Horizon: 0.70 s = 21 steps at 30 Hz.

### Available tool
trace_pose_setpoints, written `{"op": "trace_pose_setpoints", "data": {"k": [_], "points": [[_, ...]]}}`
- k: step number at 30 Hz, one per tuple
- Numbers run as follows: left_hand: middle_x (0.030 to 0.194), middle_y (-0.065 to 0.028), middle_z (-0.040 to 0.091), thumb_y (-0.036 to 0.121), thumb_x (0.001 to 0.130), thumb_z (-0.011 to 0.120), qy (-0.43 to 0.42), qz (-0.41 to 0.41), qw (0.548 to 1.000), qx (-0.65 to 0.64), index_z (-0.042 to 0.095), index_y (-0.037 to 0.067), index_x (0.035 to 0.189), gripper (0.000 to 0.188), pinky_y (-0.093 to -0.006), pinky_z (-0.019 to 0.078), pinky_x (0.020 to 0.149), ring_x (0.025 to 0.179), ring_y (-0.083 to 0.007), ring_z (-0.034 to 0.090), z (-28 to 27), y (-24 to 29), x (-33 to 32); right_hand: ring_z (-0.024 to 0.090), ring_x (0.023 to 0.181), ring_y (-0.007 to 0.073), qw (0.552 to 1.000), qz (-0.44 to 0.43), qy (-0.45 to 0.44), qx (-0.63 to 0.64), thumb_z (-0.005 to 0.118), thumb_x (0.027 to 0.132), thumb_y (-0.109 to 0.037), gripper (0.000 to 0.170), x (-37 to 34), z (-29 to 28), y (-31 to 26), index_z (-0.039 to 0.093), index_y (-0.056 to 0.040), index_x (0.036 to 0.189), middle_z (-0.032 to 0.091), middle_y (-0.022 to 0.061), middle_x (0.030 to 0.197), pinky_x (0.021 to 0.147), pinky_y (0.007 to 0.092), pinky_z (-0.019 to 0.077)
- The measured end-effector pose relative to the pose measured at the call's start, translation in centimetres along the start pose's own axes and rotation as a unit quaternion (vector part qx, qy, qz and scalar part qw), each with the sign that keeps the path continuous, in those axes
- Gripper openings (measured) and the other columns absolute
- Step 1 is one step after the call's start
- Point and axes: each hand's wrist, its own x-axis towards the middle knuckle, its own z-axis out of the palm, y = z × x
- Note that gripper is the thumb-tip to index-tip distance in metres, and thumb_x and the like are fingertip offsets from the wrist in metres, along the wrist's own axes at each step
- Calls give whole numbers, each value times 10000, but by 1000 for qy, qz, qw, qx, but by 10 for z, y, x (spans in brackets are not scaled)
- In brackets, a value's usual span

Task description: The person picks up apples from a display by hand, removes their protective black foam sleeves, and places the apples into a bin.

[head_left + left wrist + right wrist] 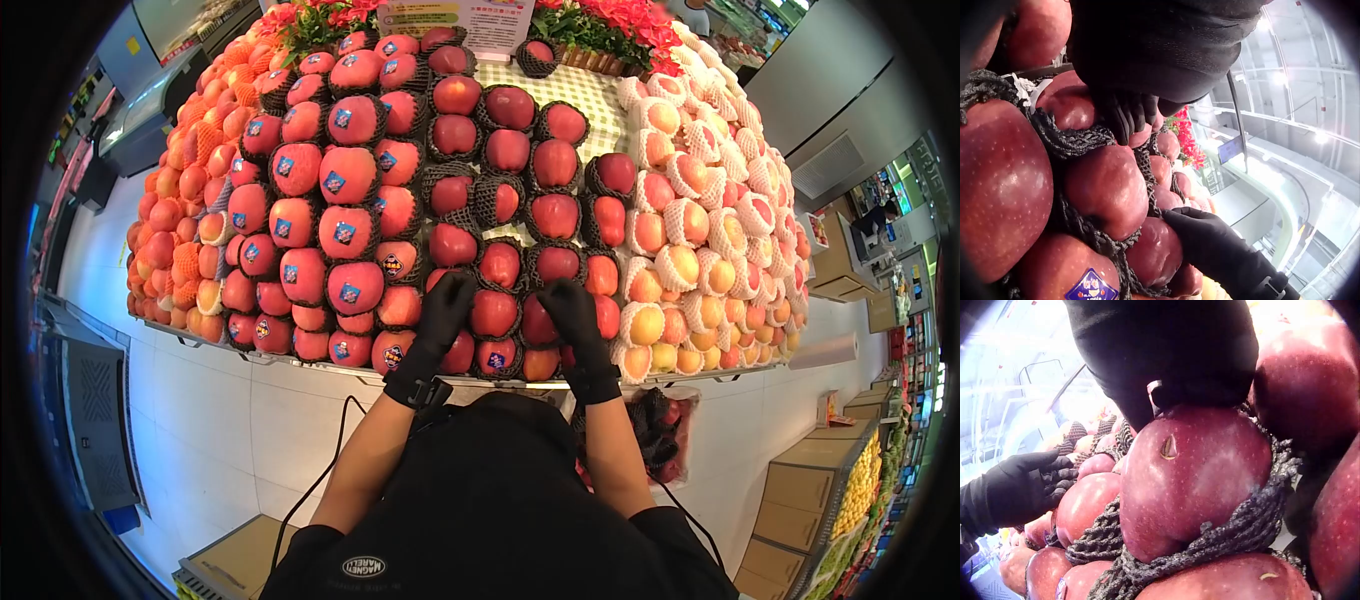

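Note:
Both hands wear black gloves, low over the front middle rows of red apples. My left hand (447, 305) rests with bent fingers (1124, 115) among the apples, beside a bare-skinned red apple (1107, 190); nothing shows between its fingers in the right wrist view. My right hand (573, 312) lies just behind and over a dark red apple (1194, 478), which has a small split in its skin and a black foam net (1210, 550) round its lower side. That hand's fingers are mostly hidden there, so I cannot tell whether they grip it.
Large apples with blue stickers (343, 233) stand stacked left of the hands, orange-netted fruit (160, 250) beyond. White-netted fruit (690, 270) fills the right. A checked cloth (590, 90), a sign (490, 25) and red flowers (650, 30) are at the back. Below the stand's edge lies a bag (680, 430).

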Motion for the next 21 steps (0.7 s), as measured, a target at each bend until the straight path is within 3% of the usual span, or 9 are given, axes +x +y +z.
{"op": "trace_pose_setpoints", "data": {"k": [8, 11, 14, 20, 21], "points": [[806, 23, 556, 163, 949, 581, 4, -28, 999, -33, 571, 51, 1013, 129, -196, 406, 555, 662, -32, 496, 1, 6, -3, 646, 821, 368, 1000, 2, 19, 10, 584, 901, -288, 292, 10, 0, 12, 652, -4, 904, 656, 214, 862, 712, 433, 492], [810, 22, 555, 157, 949, 580, 0, -28, 998, -53, 570, 50, 1011, 124, -194, 407, 558, 667, -32, 497, 0, 5, -2, 652, 805, 250, 1000, 13, 8, 12, 587, 913, -273, 298, 9, -4, 5, 660, 14, 941, 673, 168, 859, 737, 362, 486], [809, 23, 552, 153, 948, 580, -3, -19, 999, -45, 568, 48, 1009, 122, -193, 406, 561, 667, -33, 495, -1, 3, -2, 647, 827, 358, 1000, -8, 15, 22, 576, 905, -288, 293, 8, -4, 6, 667, -11, 930, 661, 204, 869, 721, 419, 492], [821, 20, 552, 146, 944, 588, 8, -6, 1000, -6, 568, 46, 1005, 119, -199, 419, 576, 683, -39, 497, -1, 2, -3, 655, 808, 322, 999, 9, -4, 38, 574, 907, -285, 296, 8, -8, 4, 670, -7, 933, 665, 190, 853, 722, 397, 490], [826, 19, 553, 144, 943, 590, 7, -10, 1000, -2, 569, 47, 1007, 119, -200, 423, 580, 689, -40, 499, -1, 1, -2, 651, 781, 285, 999, 8, -2, 38, 576, 910, -281, 298, 9, -8, 5, 672, 0, 934, 668, 171, 833, 702, 374, 487]]}}
